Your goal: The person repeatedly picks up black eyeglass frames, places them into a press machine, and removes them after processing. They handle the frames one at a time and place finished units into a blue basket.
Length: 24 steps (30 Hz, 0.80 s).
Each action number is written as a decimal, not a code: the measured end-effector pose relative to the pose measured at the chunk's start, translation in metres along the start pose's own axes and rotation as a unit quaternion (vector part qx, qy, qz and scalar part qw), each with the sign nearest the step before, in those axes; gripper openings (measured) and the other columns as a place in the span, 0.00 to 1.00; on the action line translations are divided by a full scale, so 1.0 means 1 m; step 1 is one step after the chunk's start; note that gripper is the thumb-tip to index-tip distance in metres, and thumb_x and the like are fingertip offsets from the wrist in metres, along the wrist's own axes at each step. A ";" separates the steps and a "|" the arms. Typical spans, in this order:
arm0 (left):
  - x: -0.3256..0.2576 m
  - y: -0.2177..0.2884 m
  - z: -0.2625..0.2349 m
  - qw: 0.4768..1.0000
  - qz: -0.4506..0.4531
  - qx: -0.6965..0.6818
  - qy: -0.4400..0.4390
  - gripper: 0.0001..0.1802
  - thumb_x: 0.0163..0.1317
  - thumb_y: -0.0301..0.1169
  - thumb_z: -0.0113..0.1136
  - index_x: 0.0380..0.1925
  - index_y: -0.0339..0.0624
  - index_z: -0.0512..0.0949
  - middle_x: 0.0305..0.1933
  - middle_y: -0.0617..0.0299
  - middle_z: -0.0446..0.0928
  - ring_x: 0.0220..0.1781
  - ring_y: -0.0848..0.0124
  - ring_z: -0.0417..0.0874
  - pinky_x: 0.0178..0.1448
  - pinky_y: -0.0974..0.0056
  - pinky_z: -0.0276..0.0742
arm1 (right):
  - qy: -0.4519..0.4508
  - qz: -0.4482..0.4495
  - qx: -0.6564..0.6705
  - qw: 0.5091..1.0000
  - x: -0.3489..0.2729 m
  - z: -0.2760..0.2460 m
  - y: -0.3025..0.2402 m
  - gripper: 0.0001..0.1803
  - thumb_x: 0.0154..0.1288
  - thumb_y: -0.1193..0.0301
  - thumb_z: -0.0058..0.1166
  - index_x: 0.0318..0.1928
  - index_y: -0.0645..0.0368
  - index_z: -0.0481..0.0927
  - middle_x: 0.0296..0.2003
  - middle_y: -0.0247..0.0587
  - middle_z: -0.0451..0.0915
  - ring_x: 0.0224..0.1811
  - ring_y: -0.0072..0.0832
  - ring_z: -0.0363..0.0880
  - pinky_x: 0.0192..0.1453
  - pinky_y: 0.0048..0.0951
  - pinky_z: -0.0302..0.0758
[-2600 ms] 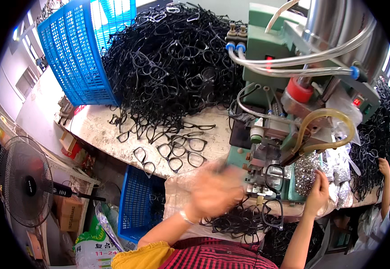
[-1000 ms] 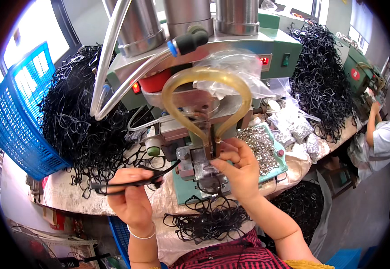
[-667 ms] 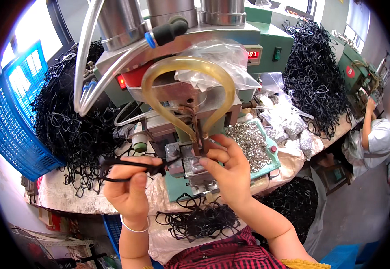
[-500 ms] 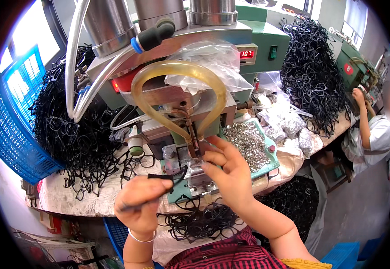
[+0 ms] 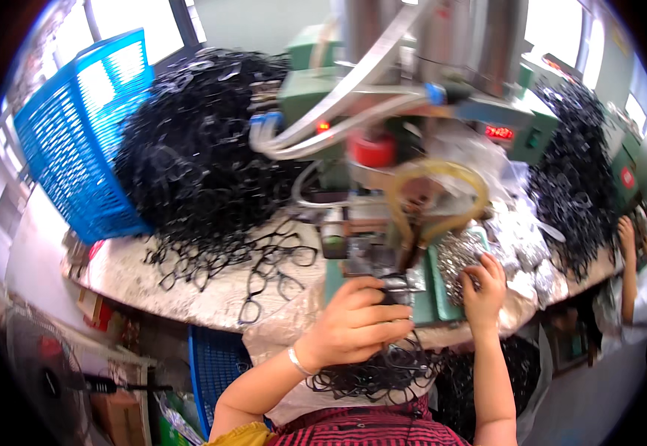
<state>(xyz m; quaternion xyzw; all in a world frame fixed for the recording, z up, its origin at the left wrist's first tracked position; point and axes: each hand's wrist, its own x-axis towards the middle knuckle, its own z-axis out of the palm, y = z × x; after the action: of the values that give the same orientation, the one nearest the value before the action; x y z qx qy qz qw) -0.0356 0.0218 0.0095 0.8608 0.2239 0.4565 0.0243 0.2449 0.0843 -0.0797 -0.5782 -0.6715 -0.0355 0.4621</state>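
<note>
My left hand [image 5: 357, 323], with a light bangle on the wrist, is closed around a black eyeglass frame [image 5: 396, 297] at the front of the press machine [image 5: 383, 253]. Most of that frame is hidden behind the fingers. On the right, my right hand [image 5: 485, 295] is over the green tray [image 5: 443, 293] of small shiny metal parts [image 5: 459, 256]. Its thumb and forefinger are pinched together at the edge of the parts; whatever is between them is too small to make out. The picture is somewhat blurred.
A large heap of black eyeglass frames [image 5: 204, 141] and a blue basket [image 5: 89, 141] stand at the left. More frames [image 5: 573, 171] pile up at the right, behind bags of metal parts [image 5: 520, 249]. Several frames [image 5: 368, 375] lie on my lap. A co-worker's arm [image 5: 628, 253] shows far right.
My right hand has left the machine's tube tips for the tray of metal parts. My left hand has moved up to the machine's front with the eyeglass frame. The view has turned left.
</note>
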 end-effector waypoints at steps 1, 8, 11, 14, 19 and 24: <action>-0.005 0.000 0.003 1.000 -0.003 -0.006 0.004 0.15 0.51 0.29 0.69 0.42 0.46 0.86 0.49 0.64 0.85 0.39 0.65 0.77 0.58 0.52 0.77 | -0.005 0.000 0.011 1.000 0.001 0.000 0.000 0.04 0.52 0.77 0.65 0.31 0.59 0.86 0.46 0.53 0.82 0.57 0.49 0.78 0.63 0.42 0.72; -0.074 -0.011 0.026 0.907 -0.306 0.126 0.261 0.25 0.56 0.28 0.70 0.54 0.35 0.76 0.56 0.49 0.77 0.52 0.56 0.76 0.60 0.55 0.72 | 0.121 0.312 0.426 0.841 -0.020 -0.010 0.025 0.08 0.72 0.75 0.54 0.46 0.66 0.83 0.42 0.37 0.84 0.43 0.21 0.78 0.51 0.23 0.74; -0.072 -0.075 0.031 0.844 -0.452 0.125 0.260 0.35 0.52 0.32 0.73 0.58 0.33 0.68 0.61 0.45 0.67 0.60 0.51 0.70 0.63 0.54 0.68 | 0.143 0.284 0.458 0.830 -0.008 0.021 0.017 0.06 0.71 0.75 0.55 0.43 0.63 0.83 0.40 0.36 0.84 0.42 0.21 0.78 0.52 0.24 0.74; -0.065 -0.134 0.032 0.843 -0.491 0.173 0.136 0.37 0.44 0.37 0.77 0.54 0.34 0.74 0.57 0.46 0.69 0.62 0.50 0.67 0.66 0.52 0.65 | 0.125 0.257 0.429 0.857 0.009 0.040 0.009 0.07 0.70 0.74 0.56 0.44 0.64 0.83 0.39 0.33 0.83 0.41 0.19 0.78 0.51 0.22 0.74; -0.056 -0.161 -0.024 0.895 -0.432 0.103 0.030 0.20 0.48 0.39 0.74 0.39 0.41 0.83 0.49 0.50 0.76 0.56 0.51 0.71 0.63 0.54 0.69 | 0.089 0.243 0.406 0.876 0.013 0.025 -0.004 0.07 0.68 0.78 0.58 0.44 0.65 0.83 0.38 0.32 0.82 0.40 0.18 0.77 0.48 0.20 0.73; -0.061 -0.124 -0.083 0.899 -0.320 0.253 -0.158 0.13 0.49 0.20 0.61 0.34 0.48 0.85 0.44 0.59 0.77 0.51 0.56 0.75 0.56 0.55 0.72 | 0.032 0.261 0.388 0.884 0.009 0.018 -0.006 0.06 0.66 0.78 0.60 0.42 0.66 0.84 0.37 0.34 0.84 0.39 0.18 0.78 0.47 0.20 0.74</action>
<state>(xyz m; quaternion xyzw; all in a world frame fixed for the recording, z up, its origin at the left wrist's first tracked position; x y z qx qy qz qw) -0.1762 0.0945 -0.0201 0.7807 0.5886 0.2095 -0.0147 0.2306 0.1000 -0.0815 -0.5060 -0.4414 0.3313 0.6629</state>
